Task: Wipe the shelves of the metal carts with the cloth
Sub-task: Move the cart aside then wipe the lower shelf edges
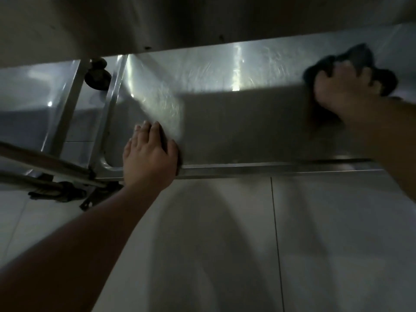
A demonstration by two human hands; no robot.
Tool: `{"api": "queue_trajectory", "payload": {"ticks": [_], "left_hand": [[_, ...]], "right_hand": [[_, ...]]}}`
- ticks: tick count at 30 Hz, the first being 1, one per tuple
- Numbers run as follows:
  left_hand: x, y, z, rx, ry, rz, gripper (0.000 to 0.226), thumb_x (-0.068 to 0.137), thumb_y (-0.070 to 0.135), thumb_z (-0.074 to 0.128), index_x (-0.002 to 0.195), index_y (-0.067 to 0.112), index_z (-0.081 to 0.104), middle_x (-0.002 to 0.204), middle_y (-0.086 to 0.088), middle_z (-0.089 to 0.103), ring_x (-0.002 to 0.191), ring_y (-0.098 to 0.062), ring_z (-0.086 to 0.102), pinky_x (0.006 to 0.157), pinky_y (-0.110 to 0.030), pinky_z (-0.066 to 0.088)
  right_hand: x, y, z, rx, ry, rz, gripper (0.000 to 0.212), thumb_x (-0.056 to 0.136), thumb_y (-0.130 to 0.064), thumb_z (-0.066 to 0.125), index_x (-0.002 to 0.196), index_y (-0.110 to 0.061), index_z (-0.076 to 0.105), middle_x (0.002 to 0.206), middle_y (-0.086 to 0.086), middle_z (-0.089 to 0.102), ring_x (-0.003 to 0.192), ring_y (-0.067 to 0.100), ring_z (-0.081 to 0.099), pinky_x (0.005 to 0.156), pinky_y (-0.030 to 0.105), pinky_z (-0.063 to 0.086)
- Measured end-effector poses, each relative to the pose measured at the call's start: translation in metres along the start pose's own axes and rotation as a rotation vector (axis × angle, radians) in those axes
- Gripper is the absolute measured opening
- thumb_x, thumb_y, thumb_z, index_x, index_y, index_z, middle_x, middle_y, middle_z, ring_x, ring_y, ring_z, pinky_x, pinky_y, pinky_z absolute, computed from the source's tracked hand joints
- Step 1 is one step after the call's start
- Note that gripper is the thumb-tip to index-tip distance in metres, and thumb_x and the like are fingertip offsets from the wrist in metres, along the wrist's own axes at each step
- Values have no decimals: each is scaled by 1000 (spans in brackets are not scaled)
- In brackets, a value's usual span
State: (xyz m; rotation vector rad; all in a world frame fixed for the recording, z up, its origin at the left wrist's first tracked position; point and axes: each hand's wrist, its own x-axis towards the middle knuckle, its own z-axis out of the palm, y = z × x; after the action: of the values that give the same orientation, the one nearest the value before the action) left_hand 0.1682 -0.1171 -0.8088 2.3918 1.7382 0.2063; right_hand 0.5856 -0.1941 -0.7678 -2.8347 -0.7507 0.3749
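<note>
While the room is dim, the shiny metal shelf point(225, 122) crosses the middle above pale floor tiles point(225, 244). At right, the right hand point(342, 95) squeezes a dark cloth point(360, 61) on it. Lower left, the left hand point(149, 156) lies flat, fingers together, on the shelf's edge. Everything looks blurry.

The cloth point(358, 61) is dark, near black, with a greyer fold at its top. The shelf point(225, 122) is silver-grey metal, streaked with pale smear marks and bright white glints. The floor point(225, 244) is light grey tile crossed by thin dark joint lines. The caster wheel point(98, 78) is black.
</note>
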Motion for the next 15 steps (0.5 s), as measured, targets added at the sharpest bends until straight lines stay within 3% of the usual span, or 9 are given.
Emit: {"api": "queue_trajectory", "payload": {"ticks": [3,7,12,15], "left_hand": [[3,-3,4,-19,16,12,72,100,55,29,164,23,33,173,-5,27,161,-21,17,130,-45,14],[3,-4,1,-35,16,3,70,101,52,28,164,24,33,173,-4,28,161,-20,17,129,-44,14],[1,-3,0,-58,22,12,67,100,42,31,164,23,35,172,-6,30,160,-24,20,130,-46,16],[1,-4,3,-46,28,7,68,99,43,30,164,24,35,172,-4,29,161,-22,19,130,-44,15]], "right_hand": [[-55,-84,43,-109,-72,-295,68,101,-59,22,162,-29,26,173,-2,17,159,33,8,124,60,9],[-126,-155,86,-220,-251,-802,66,105,-62,19,166,-37,15,174,-14,7,161,22,-1,126,52,2],[-156,-81,81,-260,-272,-1102,72,96,-70,11,163,-45,21,169,-26,12,159,8,2,127,42,2],[-135,6,55,-258,-211,-1012,67,98,-67,20,159,-45,31,165,-25,22,158,10,14,126,46,13]]}}
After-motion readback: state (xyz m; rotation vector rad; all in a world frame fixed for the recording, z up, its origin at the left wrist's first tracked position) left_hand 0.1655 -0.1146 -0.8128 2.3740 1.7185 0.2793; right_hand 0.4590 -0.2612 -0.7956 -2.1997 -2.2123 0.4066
